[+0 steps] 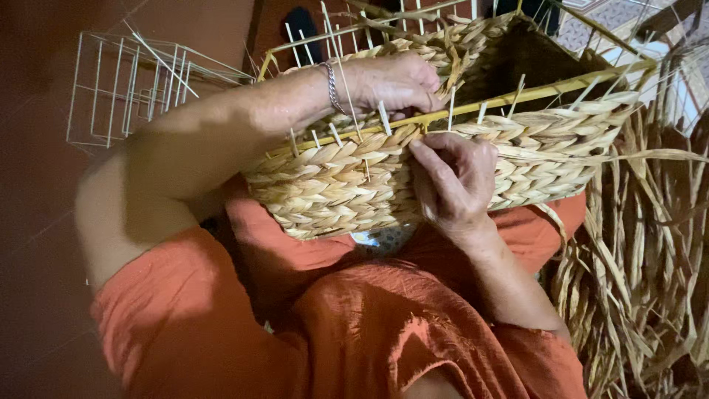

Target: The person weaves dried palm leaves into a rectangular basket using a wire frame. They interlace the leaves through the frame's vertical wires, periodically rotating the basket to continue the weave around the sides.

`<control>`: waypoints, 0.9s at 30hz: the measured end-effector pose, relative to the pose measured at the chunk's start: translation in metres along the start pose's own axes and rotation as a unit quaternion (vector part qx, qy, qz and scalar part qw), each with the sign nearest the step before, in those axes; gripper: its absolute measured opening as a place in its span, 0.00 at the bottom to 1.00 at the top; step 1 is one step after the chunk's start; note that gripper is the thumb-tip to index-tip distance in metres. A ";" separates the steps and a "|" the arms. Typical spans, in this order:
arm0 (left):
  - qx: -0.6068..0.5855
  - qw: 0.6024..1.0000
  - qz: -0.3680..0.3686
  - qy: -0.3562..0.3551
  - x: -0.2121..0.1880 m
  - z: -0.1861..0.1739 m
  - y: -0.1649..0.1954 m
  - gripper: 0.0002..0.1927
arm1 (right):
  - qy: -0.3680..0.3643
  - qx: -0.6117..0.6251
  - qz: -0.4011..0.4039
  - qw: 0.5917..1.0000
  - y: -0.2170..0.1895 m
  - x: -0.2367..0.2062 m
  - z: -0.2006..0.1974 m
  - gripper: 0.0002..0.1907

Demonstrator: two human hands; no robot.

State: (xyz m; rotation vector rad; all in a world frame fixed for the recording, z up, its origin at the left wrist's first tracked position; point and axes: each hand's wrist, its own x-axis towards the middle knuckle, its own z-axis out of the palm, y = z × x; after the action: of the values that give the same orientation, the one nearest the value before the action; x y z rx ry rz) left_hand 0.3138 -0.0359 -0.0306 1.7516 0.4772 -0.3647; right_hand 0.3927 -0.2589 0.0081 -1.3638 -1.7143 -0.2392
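Observation:
A half-woven basket of braided pale straw on a yellow wire frame rests on my lap, its opening turned away from me. My left hand, with a silver bracelet at the wrist, reaches over the rim and grips the top edge and a straw strand by the yellow wire. My right hand presses on the outer woven wall just below the rim, fingers pinching a strand against the braid. White upright wires stick up through the weave along the rim.
A bare white wire basket frame lies on the dark red floor at upper left. A heap of loose dried straw strands lies at the right. My orange clothing fills the bottom of the view.

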 end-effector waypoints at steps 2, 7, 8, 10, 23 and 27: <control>0.028 0.999 0.016 0.031 0.004 0.005 0.004 0.17 | 0.001 0.013 -0.004 1.000 0.001 -0.002 0.001 0.19; 0.024 0.994 0.095 0.041 0.009 0.011 0.014 0.08 | 0.006 0.033 -0.002 0.999 0.005 -0.008 -0.005 0.18; 0.005 0.994 0.101 0.038 0.007 0.011 0.015 0.07 | -0.004 0.057 0.007 0.998 0.006 -0.009 -0.009 0.18; -0.069 0.992 0.098 0.047 0.002 0.012 0.019 0.07 | -0.025 0.107 0.025 0.994 0.012 -0.011 -0.020 0.19; -0.095 0.985 0.144 -0.014 -0.014 0.013 0.025 0.15 | -0.027 -0.085 -0.009 0.996 0.039 0.003 -0.053 0.22; -0.150 0.976 0.153 -0.039 -0.020 0.012 0.029 0.21 | -0.056 -0.114 -0.025 0.992 0.040 0.006 -0.054 0.25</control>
State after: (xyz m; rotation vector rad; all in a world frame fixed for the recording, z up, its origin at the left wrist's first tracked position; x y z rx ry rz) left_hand 0.3111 -0.0555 0.0010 1.4802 0.1887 -0.1333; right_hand 0.4554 -0.2741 0.0290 -1.5255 -1.8616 -0.4044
